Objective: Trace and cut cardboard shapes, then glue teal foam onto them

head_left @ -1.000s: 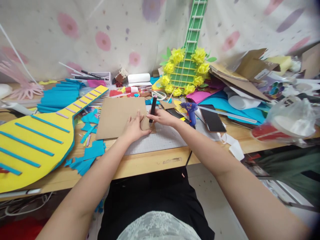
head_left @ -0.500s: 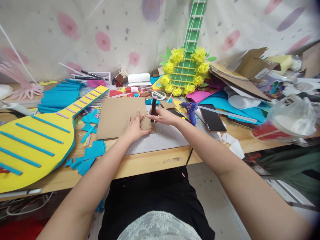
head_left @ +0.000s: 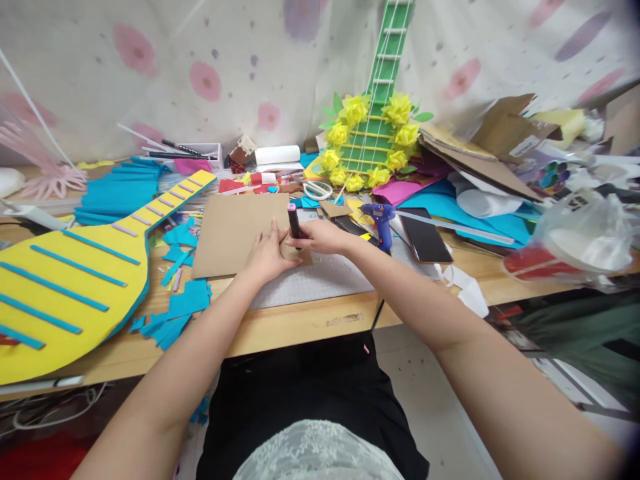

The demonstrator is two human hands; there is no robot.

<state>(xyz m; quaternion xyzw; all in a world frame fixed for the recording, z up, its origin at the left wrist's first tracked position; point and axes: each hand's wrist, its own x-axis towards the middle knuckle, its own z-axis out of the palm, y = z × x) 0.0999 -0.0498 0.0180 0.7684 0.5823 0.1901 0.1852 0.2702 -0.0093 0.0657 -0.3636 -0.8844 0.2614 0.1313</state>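
Right hand (head_left: 321,237) grips black marker (head_left: 293,223), left hand (head_left: 267,258) splayed flat on cardboard (head_left: 233,230) beside it; marker could stray if cardboard slides under left palm.

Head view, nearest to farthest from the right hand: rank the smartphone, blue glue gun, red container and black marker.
1. Black marker: held in the right hand.
2. Blue glue gun: right of the hand.
3. Smartphone: right of the glue gun.
4. Red container: far right.
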